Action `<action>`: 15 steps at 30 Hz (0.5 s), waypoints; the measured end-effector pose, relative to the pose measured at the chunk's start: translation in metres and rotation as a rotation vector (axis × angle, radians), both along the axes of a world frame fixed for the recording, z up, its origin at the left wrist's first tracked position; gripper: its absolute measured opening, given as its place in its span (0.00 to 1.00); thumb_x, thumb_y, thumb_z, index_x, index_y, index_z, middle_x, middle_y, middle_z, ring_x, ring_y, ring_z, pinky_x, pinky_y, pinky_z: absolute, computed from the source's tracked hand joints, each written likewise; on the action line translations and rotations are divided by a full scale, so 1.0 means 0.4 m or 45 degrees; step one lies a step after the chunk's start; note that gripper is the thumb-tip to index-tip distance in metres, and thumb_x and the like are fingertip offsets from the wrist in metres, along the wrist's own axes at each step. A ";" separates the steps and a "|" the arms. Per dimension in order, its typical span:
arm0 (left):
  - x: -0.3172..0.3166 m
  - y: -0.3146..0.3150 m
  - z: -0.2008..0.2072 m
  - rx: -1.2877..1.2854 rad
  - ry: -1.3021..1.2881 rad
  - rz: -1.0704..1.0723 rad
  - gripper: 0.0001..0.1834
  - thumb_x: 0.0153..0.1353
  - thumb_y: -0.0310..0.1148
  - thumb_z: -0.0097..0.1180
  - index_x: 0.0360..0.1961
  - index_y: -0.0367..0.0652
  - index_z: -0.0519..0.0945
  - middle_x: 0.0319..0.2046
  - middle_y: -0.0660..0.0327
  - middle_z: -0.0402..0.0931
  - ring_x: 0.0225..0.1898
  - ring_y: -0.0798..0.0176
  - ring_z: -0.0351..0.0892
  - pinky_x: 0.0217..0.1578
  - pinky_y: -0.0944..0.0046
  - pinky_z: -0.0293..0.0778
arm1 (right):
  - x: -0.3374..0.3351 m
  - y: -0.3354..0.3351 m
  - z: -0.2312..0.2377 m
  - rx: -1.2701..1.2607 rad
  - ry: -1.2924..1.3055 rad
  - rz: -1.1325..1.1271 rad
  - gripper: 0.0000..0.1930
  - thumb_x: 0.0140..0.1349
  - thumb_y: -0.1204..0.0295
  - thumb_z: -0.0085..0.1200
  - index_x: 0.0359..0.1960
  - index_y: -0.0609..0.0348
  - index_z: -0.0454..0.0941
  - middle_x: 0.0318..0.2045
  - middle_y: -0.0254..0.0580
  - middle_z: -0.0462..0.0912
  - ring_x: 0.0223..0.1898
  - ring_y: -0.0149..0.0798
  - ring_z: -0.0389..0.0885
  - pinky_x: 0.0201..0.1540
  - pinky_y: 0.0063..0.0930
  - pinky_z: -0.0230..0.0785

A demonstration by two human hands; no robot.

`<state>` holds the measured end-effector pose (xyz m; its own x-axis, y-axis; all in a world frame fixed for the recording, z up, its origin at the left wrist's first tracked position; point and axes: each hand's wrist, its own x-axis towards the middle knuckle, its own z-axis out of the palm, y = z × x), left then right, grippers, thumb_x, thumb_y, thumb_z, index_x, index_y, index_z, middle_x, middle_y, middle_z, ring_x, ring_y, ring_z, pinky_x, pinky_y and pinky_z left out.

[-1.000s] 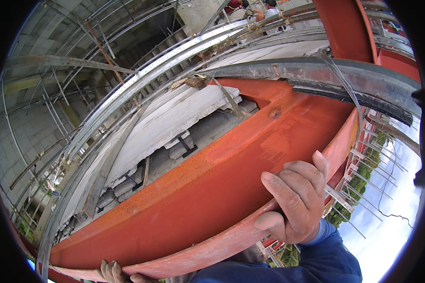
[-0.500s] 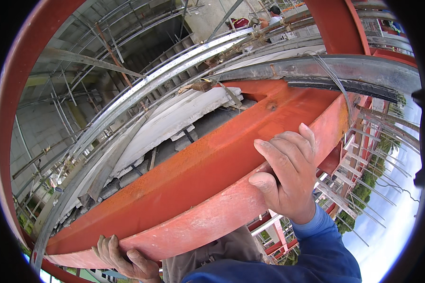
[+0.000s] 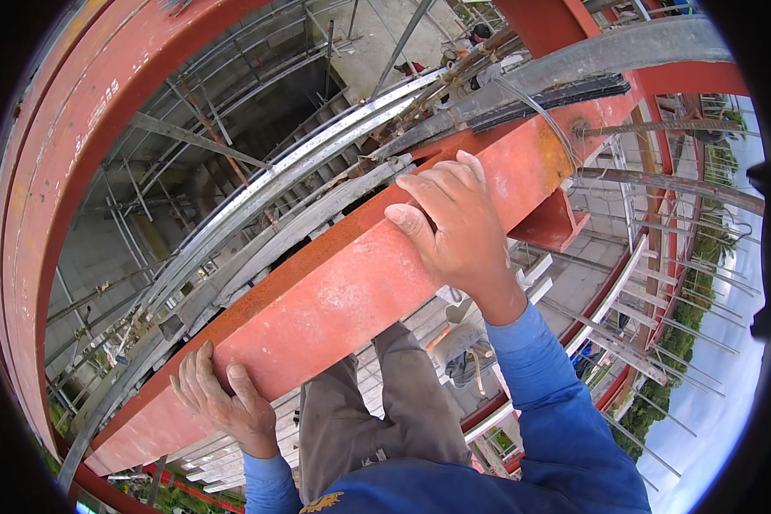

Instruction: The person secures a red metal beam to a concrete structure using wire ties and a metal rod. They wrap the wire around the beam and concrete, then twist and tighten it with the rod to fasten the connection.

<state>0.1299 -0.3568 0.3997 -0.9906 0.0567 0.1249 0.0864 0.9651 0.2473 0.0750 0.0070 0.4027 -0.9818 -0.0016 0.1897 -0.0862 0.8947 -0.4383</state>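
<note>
A red-painted steel beam [image 3: 317, 300] runs slantwise across the middle of the head view, from lower left to upper right, with whitish scuffs on its near face. My left hand [image 3: 223, 401] holds the beam's lower-left stretch, fingers hooked at its upper edge and palm on the near face. Farther up, my right hand [image 3: 456, 224] grips the same edge, its fingertips reaching over the top and its thumb along the rim. Tie wire [image 3: 544, 111] is wrapped around the beam's right end, beside a grey steel channel [image 3: 608, 60].
Beyond the beam, scaffold pipes [image 3: 334, 128] cross a deep drop. Another red beam [image 3: 34, 257] rises at the left. Steel bars [image 3: 702, 128] jut out at right. Below lie pale planks [image 3: 223, 458] and a bundle of dark cord [image 3: 467, 367]. A person [image 3: 480, 34] is far behind.
My view has tipped and drawn back, showing my legs and more of the beam's near face. Both hands keep their grip on the beam.
</note>
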 end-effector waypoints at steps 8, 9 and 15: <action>0.004 0.006 -0.011 0.004 0.094 -0.033 0.24 0.77 0.44 0.51 0.60 0.35 0.81 0.57 0.47 0.81 0.62 0.42 0.75 0.72 0.41 0.59 | 0.014 0.016 -0.043 -0.026 0.267 0.063 0.19 0.71 0.56 0.61 0.43 0.63 0.85 0.38 0.51 0.85 0.45 0.54 0.79 0.63 0.57 0.65; 0.001 0.010 -0.014 0.009 0.108 -0.042 0.24 0.78 0.44 0.51 0.60 0.35 0.81 0.57 0.46 0.81 0.62 0.42 0.75 0.72 0.41 0.59 | 0.020 0.025 -0.047 -0.100 0.309 0.049 0.18 0.72 0.56 0.61 0.43 0.62 0.85 0.39 0.51 0.85 0.45 0.54 0.79 0.63 0.56 0.65; 0.019 0.031 -0.008 0.035 0.181 -0.019 0.24 0.80 0.47 0.47 0.58 0.36 0.83 0.56 0.49 0.83 0.61 0.45 0.77 0.67 0.47 0.64 | 0.119 0.085 0.037 -0.840 0.334 0.082 0.23 0.80 0.53 0.51 0.55 0.63 0.84 0.48 0.49 0.87 0.55 0.50 0.82 0.63 0.44 0.71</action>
<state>0.1374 -0.3445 0.3964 -0.9618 0.0656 0.2656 0.1365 0.9564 0.2580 0.1228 0.0412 0.4175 -0.9054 0.1386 0.4014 -0.3070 0.4394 -0.8442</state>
